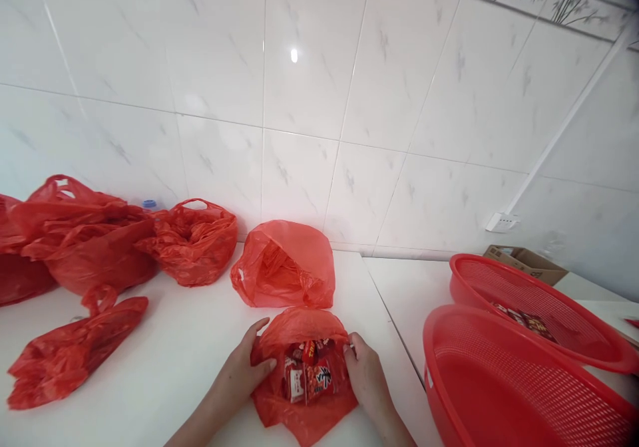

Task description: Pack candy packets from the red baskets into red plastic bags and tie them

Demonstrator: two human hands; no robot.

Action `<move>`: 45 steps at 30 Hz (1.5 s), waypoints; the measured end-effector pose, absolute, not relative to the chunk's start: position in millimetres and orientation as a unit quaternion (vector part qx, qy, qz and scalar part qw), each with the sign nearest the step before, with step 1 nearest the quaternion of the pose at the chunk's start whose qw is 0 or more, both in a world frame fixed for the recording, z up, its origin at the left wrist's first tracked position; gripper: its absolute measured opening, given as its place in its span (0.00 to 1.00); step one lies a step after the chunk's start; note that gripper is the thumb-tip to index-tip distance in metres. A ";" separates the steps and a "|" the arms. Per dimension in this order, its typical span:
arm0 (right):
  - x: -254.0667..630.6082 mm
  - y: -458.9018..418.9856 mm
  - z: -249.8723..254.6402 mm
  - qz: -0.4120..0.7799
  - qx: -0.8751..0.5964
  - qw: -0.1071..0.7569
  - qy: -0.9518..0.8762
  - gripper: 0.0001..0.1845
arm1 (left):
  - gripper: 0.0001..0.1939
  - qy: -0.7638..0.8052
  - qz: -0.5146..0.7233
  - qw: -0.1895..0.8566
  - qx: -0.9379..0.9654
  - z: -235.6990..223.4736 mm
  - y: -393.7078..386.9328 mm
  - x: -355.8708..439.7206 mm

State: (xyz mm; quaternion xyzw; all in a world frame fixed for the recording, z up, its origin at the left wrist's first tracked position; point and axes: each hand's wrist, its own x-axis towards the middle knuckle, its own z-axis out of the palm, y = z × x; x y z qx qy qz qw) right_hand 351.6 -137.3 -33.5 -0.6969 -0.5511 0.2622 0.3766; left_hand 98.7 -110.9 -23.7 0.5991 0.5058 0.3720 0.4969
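Observation:
In front of me a red plastic bag (pixel 279 407) lies with its mouth spread toward me. Several small red snack packets (pixel 319 377) show inside it, one with large dark lettering and one with a white label. My left hand (pixel 244 367) holds the bag's left edge, its thumb over the rim and the other fingers partly behind the plastic. On the opposite side, my right hand (pixel 363 367) pinches the bag's right edge between thumb and fingers. Just behind stands another red plastic bag (pixel 309 254), its mouth gaping.
Full red bags (pixel 100 247) line the wall at left, and a tied, flattened red bag (pixel 74 354) lies nearer. To the right are two red mesh baskets (pixel 439 347), the farther one with several packets inside. Behind them sits a cardboard box (pixel 539 267). A seam crosses the white table (pixel 359 281).

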 end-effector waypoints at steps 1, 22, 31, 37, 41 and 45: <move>352.1 -137.1 -34.8 0.261 -0.693 0.381 -0.554 0.10 | 0.37 0.511 0.368 0.500 0.595 -25.4 -111.1 93.8; 352.1 -158.5 101.7 0.280 -0.468 0.749 -0.375 0.14 | 0.25 0.352 0.659 0.515 0.420 124.2 -116.2 103.1; 359.9 -178.5 138.3 0.139 -0.491 0.754 -0.414 0.20 | 0.19 0.265 0.727 0.420 0.473 181.6 -114.1 102.3; 357.3 -178.5 115.8 0.137 -0.549 0.718 -0.406 0.20 | 0.20 0.294 0.695 0.420 0.504 165.4 -104.5 92.8; 351.7 -184.9 110.1 0.134 -0.556 0.709 -0.413 0.18 | 0.19 0.375 0.647 0.329 0.577 153.5 -102.0 86.3; 347.2 -189.7 113.0 0.061 -0.520 0.756 -0.394 0.16 | 0.18 0.445 0.630 0.193 0.606 162.4 -101.7 83.8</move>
